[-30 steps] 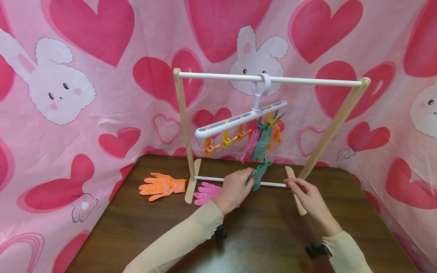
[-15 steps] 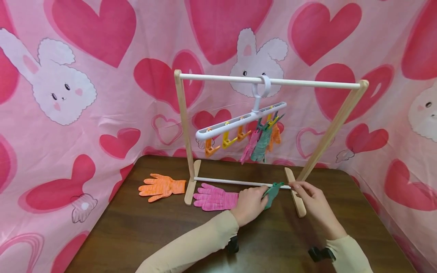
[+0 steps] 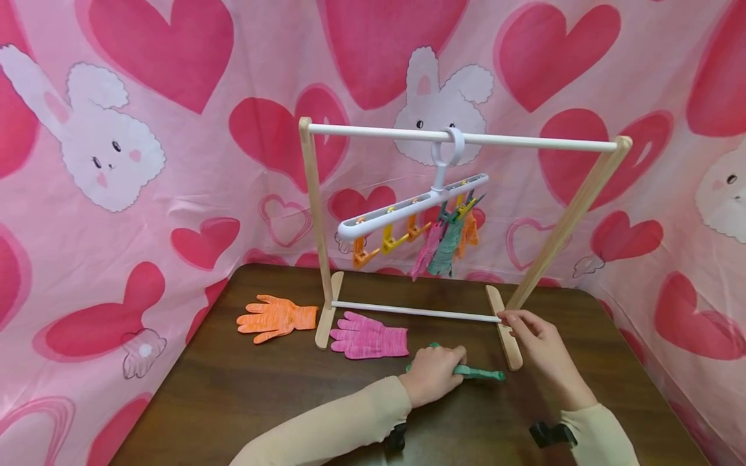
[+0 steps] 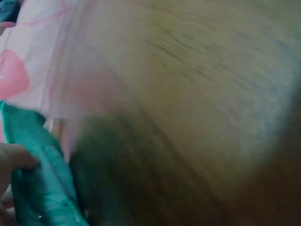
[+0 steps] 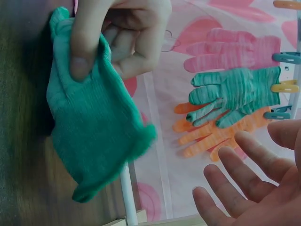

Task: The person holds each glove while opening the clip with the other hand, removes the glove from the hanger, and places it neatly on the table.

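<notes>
My left hand (image 3: pixel 434 375) pinches a green glove (image 3: pixel 478 373) low over the table, front of the rack. In the right wrist view the thumb of that left hand (image 5: pixel 127 33) lies across the knitted glove (image 5: pixel 89 108), its cuff sagging loose. Only part of the green glove (image 4: pixel 42 174) shows in the left wrist view, at lower left. My right hand (image 3: pixel 542 349) is by the rack's right foot in the head view. Seen from its own wrist, the right hand (image 5: pixel 254 183) has relaxed, spread fingers and holds nothing.
A wooden rack (image 3: pixel 317 213) with white rods carries a white clip hanger (image 3: pixel 408 207). Pink, green (image 3: pixel 447 246) and orange gloves hang from its right-hand clips; the left-hand clips hold nothing. A pink glove (image 3: pixel 373 338) and an orange glove (image 3: pixel 278 318) lie flat on the table.
My left hand has moved down and toward the front with the green glove, away from below the hanging gloves, uncovering the pink glove. The right hand has barely moved.
</notes>
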Action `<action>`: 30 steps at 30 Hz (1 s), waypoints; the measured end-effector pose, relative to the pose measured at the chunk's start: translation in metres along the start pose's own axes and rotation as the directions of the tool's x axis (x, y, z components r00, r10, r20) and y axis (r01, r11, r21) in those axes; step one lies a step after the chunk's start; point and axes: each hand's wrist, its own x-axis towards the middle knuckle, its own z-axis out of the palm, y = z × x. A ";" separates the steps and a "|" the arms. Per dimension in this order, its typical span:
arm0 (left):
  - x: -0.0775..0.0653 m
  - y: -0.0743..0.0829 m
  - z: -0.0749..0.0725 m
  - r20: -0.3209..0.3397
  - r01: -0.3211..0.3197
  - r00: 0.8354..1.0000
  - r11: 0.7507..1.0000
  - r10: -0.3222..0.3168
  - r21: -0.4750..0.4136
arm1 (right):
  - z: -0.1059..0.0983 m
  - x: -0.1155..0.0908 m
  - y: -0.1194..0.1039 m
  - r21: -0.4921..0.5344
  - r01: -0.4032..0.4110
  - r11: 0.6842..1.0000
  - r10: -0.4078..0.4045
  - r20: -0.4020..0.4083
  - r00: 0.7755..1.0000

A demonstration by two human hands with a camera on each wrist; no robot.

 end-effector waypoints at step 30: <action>-0.008 -0.013 0.008 0.039 -0.194 0.981 0.964 0.190 0.183 | 0.006 -0.002 0.001 0.028 -0.053 0.998 0.052 0.027 0.998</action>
